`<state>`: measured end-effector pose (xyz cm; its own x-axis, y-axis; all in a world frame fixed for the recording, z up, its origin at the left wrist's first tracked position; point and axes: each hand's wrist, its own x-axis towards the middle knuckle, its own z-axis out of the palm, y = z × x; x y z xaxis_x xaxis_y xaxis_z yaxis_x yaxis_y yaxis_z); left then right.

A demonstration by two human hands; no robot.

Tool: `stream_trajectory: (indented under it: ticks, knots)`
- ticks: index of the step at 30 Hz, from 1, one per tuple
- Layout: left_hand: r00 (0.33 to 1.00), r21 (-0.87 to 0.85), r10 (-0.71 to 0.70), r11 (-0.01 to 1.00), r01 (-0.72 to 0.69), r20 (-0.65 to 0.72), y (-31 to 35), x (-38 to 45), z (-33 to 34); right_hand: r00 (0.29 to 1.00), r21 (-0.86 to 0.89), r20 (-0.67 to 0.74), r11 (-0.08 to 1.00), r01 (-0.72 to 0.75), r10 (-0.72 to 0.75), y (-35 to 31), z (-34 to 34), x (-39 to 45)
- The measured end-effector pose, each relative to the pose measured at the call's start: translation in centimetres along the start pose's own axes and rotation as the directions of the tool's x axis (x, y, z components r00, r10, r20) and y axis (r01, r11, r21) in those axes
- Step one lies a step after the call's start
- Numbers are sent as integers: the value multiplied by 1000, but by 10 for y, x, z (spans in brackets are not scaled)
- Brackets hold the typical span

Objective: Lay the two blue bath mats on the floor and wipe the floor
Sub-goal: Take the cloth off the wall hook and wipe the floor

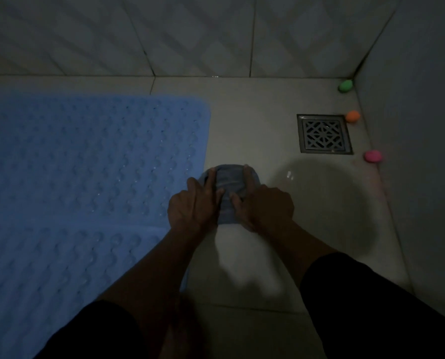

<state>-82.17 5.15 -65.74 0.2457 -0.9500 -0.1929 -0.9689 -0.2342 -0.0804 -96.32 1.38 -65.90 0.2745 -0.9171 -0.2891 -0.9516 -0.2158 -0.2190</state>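
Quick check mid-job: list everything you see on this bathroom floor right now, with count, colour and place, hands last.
textured rubber bath mats: two, blue, flat on the floor at left, far one and near one.
folded wiping cloth: one, blue-grey, on the floor tile beside the mats' right edge.
square metal floor drain: one, grey, right of the cloth.
small rounded objects: three, green, orange, pink, along the right wall.
tiled floor: pale.
left hand: pressing the cloth.
right hand: pressing the cloth.
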Motion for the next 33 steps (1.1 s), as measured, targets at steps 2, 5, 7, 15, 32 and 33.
stream_trajectory:
  ticks: [2, 5, 7, 15, 32, 33]
  knots:
    - [1000, -10, -8, 1000, 8, 20, 1, -11, 3, 1000, 14, 12, 1000, -8, 8, 0, 7, -11]
    - [999, 6, -33, 999, 33, 27, 3, -37, 7, 1000, 29, 16, 1000, -11, 10, -1, 15, -36]
    - [997, 9, -57, 998, 56, 46, 3, -56, 10, 999, 49, 38, 999, -16, 15, -2, 17, -52]
    - [986, 15, -105, 995, 103, 128, -9, -131, 13, 998, 88, 57, 996, -4, 0, -14, 34, -122]
    - [998, -96, -11, 995, 17, 66, -33, -256, 45, 995, -56, 52, 995, -78, 81, -34, 68, -249]
    - [997, -90, 0, 996, 6, 71, -35, -264, 46, 995, -69, 47, 994, -89, 93, -37, 72, -258]
